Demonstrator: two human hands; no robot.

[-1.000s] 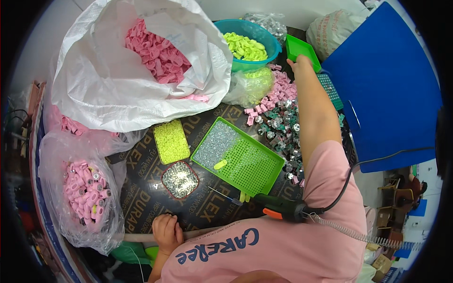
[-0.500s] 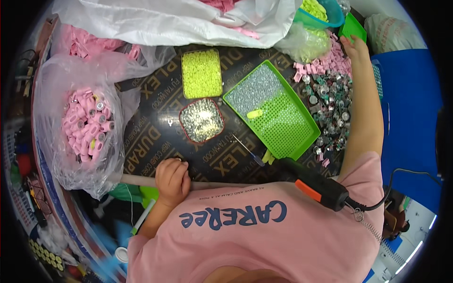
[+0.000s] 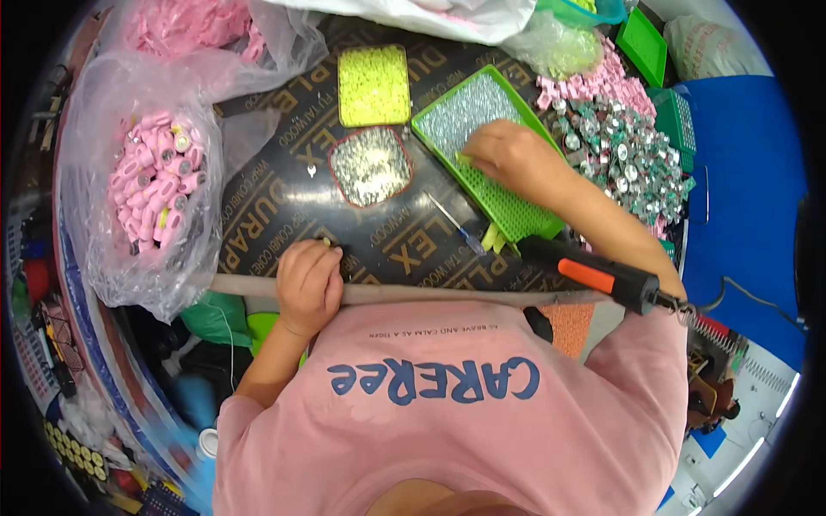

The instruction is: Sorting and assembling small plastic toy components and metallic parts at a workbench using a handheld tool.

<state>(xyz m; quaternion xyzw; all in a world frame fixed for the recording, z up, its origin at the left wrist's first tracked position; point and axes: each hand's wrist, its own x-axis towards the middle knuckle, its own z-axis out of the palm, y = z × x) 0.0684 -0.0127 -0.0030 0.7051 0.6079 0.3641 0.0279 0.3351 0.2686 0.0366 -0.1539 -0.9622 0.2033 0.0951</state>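
My right hand (image 3: 509, 156) reaches over a green perforated tray (image 3: 520, 218). Its fingers are pinched at a small yellow plastic piece (image 3: 465, 160), which shows only partly below the fingertips. Tiny silvery screws (image 3: 465, 107) cover the far part of that tray. My left hand (image 3: 308, 279) rests curled at the table's near edge. A tiny yellowish spot shows by its fingertips; what it holds, if anything, I cannot make out. Between the hands lie a thin screwdriver (image 3: 456, 225) and a red-rimmed dish of small metal parts (image 3: 372, 166).
A black and orange electric screwdriver (image 3: 594, 273) hangs from a coiled cord at the near right. Beyond are a box of yellow bits (image 3: 373, 86), a clear bag of pink casings (image 3: 159, 185), a heap of small metal-and-green parts (image 3: 624, 159) and pink pieces (image 3: 607, 86).
My right hand has come back from the green lid-like tray at the far right to the yellow piece in the perforated tray. The view has shifted; my left hand stays curled.
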